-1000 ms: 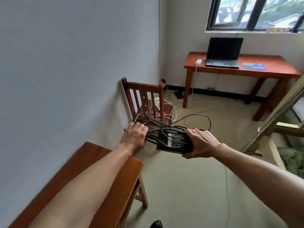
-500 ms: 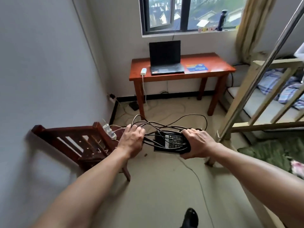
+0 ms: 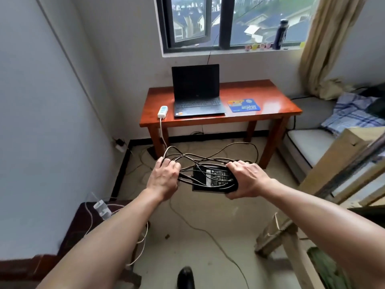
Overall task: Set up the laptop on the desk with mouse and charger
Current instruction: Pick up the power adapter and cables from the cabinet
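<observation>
A black laptop [image 3: 196,92] stands open with a dark screen on the red-brown desk [image 3: 270,109] under the window. Beside it lie a blue mouse pad [image 3: 243,105] and a white power strip [image 3: 162,111] at the desk's left edge. No mouse is visible. In front of me I carry the black charger brick [image 3: 212,178] with its tangled black cables [image 3: 208,157]. My right hand [image 3: 248,180] grips the brick's right end. My left hand [image 3: 165,178] grips the cable loops at the left.
A dark wooden chair [image 3: 83,222] with a white adapter and white cords stands low left by the wall. A bed [image 3: 316,142] with a wooden frame [image 3: 333,167] fills the right side. Loose cords trail over the floor [image 3: 208,226]. A bottle [image 3: 281,34] stands on the windowsill.
The view has swung right and moved closer to the desk, which now sits straight ahead. The chair has slid to the lower left. Both hands keep the same hold on brick and cables.
</observation>
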{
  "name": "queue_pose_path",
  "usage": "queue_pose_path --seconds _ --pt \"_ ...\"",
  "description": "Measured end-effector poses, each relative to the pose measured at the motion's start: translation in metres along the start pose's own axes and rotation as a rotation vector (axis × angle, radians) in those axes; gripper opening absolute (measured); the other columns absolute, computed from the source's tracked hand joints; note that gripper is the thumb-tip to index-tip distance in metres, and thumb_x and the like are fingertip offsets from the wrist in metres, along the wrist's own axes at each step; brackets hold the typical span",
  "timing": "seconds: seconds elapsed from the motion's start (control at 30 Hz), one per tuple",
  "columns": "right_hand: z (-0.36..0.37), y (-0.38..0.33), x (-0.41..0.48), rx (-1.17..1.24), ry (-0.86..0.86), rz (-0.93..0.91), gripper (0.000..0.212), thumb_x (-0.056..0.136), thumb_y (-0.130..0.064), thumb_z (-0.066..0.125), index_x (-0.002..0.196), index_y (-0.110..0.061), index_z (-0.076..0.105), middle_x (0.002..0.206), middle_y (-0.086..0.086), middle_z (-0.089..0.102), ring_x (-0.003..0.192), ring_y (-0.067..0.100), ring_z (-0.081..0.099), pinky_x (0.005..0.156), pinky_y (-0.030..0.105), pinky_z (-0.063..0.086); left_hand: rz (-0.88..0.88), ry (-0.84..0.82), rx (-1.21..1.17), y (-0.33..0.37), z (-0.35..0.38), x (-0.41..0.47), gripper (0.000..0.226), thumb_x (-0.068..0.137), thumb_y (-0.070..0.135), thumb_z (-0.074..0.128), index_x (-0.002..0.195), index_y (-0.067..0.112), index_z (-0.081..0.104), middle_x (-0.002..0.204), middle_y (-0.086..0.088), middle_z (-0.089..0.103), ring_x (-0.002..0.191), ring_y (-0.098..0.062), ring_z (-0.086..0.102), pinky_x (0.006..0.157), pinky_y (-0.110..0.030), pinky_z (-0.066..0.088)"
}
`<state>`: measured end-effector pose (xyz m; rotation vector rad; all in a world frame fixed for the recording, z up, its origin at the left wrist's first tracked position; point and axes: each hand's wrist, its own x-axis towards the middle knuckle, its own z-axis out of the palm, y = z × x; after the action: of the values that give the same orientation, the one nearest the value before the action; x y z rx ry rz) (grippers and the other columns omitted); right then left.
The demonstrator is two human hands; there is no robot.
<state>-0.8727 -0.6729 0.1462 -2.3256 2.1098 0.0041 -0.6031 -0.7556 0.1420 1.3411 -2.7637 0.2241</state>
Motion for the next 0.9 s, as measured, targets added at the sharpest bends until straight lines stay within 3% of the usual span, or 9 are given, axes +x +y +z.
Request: queue_pose_path --seconds 0.17,0.4,0.6,0.77,0.83,0.9 --pt "0.016 0.06 0.117 -0.017 0.012 0.034 0.079 0.048 -0.075 0.055 0.107 -0.023 0.048 0.098 -0.006 0.061 0.093 0.019 0.058 0.078 0.032 0.046 0.039 -0.008 -0.007 -0.039 0.038 0.135 0.027 0.085 0.013 0.04 0.108 0.014 0.053 0.112 -0.005 0.059 0.115 -0.026 0.046 0.117 -0.039 0.017" --pt "-0.002 0.141 0.236 0.021 0.036 0.164 0.083 0.047 -0.076 0.055 0.11 -0.023 0.048 0.101 -0.004 0.061 0.095 0.02 0.057 0.081 0.034 0.048 0.135 0.008 -0.023 -0.073 0.034 0.317 0.027 0.083 0.01 0.04 0.107 0.014 0.053 0.111 -0.005 0.059 0.116 -0.025 0.045 0.117 -0.039 0.019" --pt "0.003 0.239 0.295 0.028 0.021 0.26 0.082 0.046 -0.074 0.057 0.111 -0.024 0.046 0.101 -0.004 0.06 0.095 0.02 0.055 0.079 0.033 0.047 0.239 0.009 0.003 -0.049 0.051 0.452 0.03 0.087 0.014 0.042 0.116 0.014 0.051 0.118 -0.004 0.057 0.121 -0.023 0.042 0.117 -0.037 0.016" --pt "0.021 0.341 0.353 0.031 -0.015 0.265 0.083 0.045 -0.073 0.058 0.111 -0.025 0.044 0.102 -0.003 0.059 0.096 0.021 0.055 0.08 0.034 0.048 0.275 -0.025 -0.002 -0.014 0.076 0.563 0.022 0.091 0.026 0.046 0.109 0.015 0.05 0.115 -0.003 0.058 0.12 -0.023 0.043 0.116 -0.036 0.017" --pt "0.022 0.386 0.379 0.047 -0.043 0.271 0.083 0.047 -0.071 0.058 0.114 -0.024 0.044 0.104 -0.001 0.059 0.098 0.022 0.057 0.081 0.035 0.049 0.279 -0.017 -0.013 0.002 0.08 0.61 0.028 0.092 0.036 0.041 0.107 0.014 0.051 0.113 -0.004 0.058 0.118 -0.024 0.044 0.116 -0.038 0.018" --pt "0.018 0.425 0.402 0.058 -0.055 0.264 0.082 0.049 -0.069 0.059 0.116 -0.024 0.045 0.106 -0.001 0.059 0.099 0.021 0.057 0.082 0.035 0.05 0.271 -0.016 -0.014 0.016 0.079 0.651 0.027 0.09 0.032 0.04 0.107 0.015 0.051 0.113 -0.003 0.059 0.118 -0.024 0.045 0.117 -0.038 0.017"
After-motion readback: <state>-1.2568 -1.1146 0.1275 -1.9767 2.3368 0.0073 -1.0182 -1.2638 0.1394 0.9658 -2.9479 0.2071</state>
